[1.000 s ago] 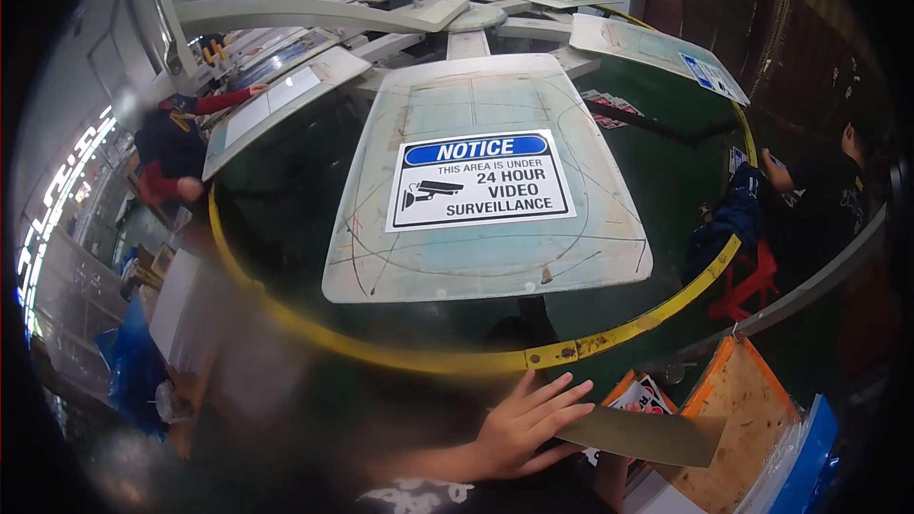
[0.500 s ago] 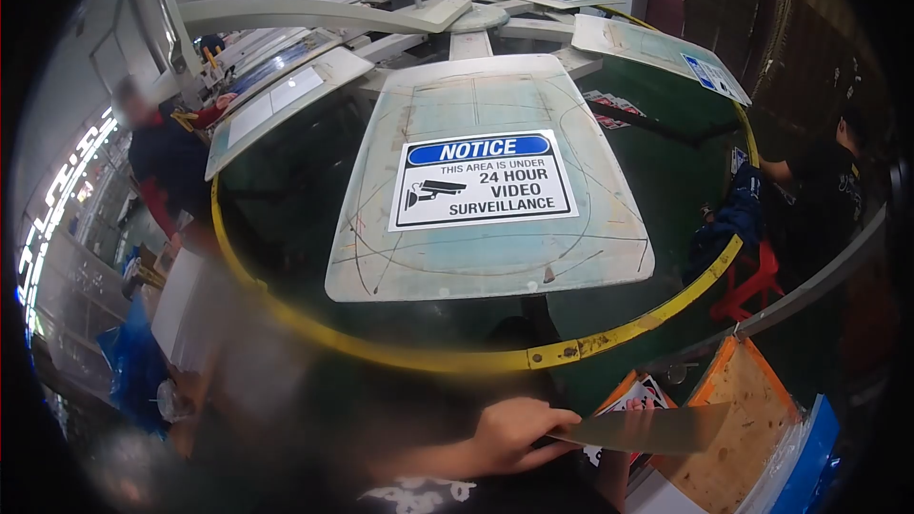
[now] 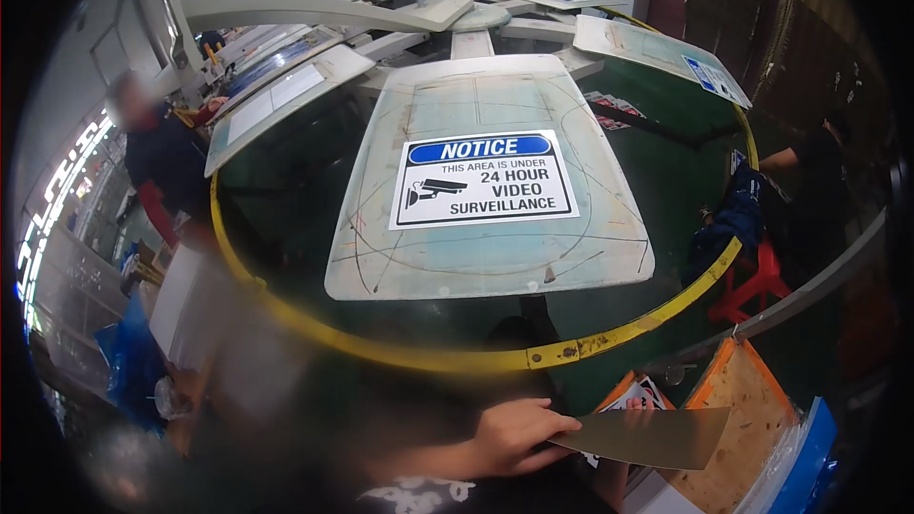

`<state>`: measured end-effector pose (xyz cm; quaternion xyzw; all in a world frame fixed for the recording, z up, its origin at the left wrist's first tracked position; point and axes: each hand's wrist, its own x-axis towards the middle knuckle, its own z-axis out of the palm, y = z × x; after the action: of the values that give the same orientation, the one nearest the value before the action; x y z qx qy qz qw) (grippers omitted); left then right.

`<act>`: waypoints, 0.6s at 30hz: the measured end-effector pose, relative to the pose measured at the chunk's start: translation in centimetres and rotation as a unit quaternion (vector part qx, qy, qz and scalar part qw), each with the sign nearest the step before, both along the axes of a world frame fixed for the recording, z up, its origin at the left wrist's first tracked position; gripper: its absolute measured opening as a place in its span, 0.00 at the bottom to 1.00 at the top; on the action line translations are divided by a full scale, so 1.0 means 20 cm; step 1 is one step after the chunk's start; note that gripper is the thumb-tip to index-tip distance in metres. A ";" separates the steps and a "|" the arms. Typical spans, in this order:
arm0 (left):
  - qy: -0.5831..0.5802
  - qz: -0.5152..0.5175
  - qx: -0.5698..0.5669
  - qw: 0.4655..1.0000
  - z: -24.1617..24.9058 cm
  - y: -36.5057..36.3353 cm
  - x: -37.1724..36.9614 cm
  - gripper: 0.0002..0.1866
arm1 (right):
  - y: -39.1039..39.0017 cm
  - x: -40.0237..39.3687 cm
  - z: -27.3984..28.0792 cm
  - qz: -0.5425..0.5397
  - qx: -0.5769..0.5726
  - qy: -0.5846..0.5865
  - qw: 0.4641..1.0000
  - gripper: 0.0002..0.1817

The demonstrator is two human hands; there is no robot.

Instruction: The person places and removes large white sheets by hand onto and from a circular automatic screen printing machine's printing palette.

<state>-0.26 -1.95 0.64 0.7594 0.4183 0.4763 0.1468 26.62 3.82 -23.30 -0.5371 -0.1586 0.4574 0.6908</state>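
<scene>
My left hand (image 3: pixel 519 436) pinches the near-left corner of a thin, flat brownish-grey sheet (image 3: pixel 671 440), thumb and fingers closed on it. Behind that sheet is my right hand (image 3: pixel 641 406); only some fingertips show above its upper edge, so its grip is hidden. A stack of printed signs (image 3: pixel 609 405) in black, white and red lies beside those fingers. In front of me a pale, worn platen (image 3: pixel 476 271) carries a white sign (image 3: pixel 484 181) with a blue NOTICE band and a camera drawing. Neither hand touches that sign.
A yellow ring rail (image 3: pixel 628 331) curves around the platens. At lower right stand an orange-edged wooden board (image 3: pixel 747 419) and a blue panel (image 3: pixel 809 452). A red stool (image 3: pixel 757 290) is near a person (image 3: pixel 819 181) at right; another person (image 3: pixel 162 157) stands at left.
The sheet has tilted, so more of its face shows and its lower edge sits lower. My left hand keeps its hold. The person at right has leaned slightly.
</scene>
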 end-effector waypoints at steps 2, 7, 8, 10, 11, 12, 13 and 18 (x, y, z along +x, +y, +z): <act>-0.004 -0.002 -0.006 1.000 0.00 0.00 0.00 0.15 | 0.00 0.00 0.00 -0.002 -0.001 -0.001 1.000 0.19; -0.015 -0.010 0.000 1.000 0.00 0.00 -0.01 0.15 | 0.01 -0.01 0.01 -0.001 0.000 0.000 1.000 0.18; -0.007 -0.006 -0.003 1.000 0.00 -0.01 -0.01 0.15 | 0.01 -0.02 0.01 -0.002 0.001 0.000 1.000 0.18; 0.009 0.002 -0.007 1.000 0.00 -0.01 -0.01 0.15 | 0.01 -0.02 0.01 -0.003 0.004 0.001 1.000 0.18; 0.002 0.000 -0.005 1.000 -0.01 -0.01 -0.01 0.15 | 0.00 -0.01 0.00 -0.001 0.004 0.003 1.000 0.18; -0.005 -0.002 -0.003 1.000 -0.02 0.00 0.00 0.15 | 0.00 -0.01 0.00 0.000 0.004 0.005 1.000 0.18; -0.012 -0.004 -0.002 1.000 -0.02 0.00 0.02 0.15 | 0.02 0.00 -0.01 -0.002 0.003 0.003 1.000 0.18; -0.002 -0.001 0.002 1.000 -0.04 0.04 0.14 0.15 | 0.05 0.10 -0.03 -0.004 0.006 0.006 1.000 0.18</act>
<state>2.57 -1.06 -0.06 0.7590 0.4161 0.4788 0.1469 28.52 4.77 -23.91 -0.5307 -0.1545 0.4568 0.6970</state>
